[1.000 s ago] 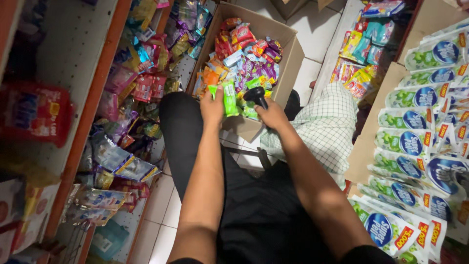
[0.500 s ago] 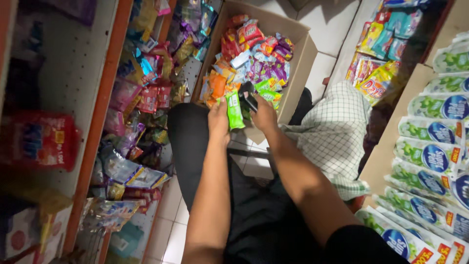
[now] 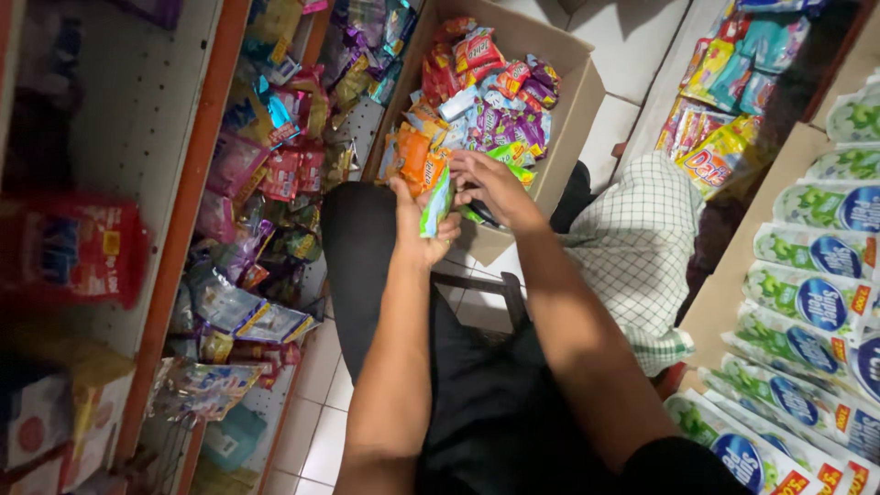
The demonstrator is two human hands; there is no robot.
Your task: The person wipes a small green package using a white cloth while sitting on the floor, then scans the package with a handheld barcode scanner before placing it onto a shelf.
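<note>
Left hand is now gripping orange and green sachets, lifted from the cardboard box at twelve o'clock. Right hand, fingers curled, is pinching their top edge.

Sachet packets: a small bunch of flat foil packets, orange at the top and green-and-white at the lower end, held upright and slightly tilted at the near edge of the box. Cardboard box: brown, open-topped, set on the tiled floor, filled with a loose heap of small red, purple, orange and green packets.
</note>
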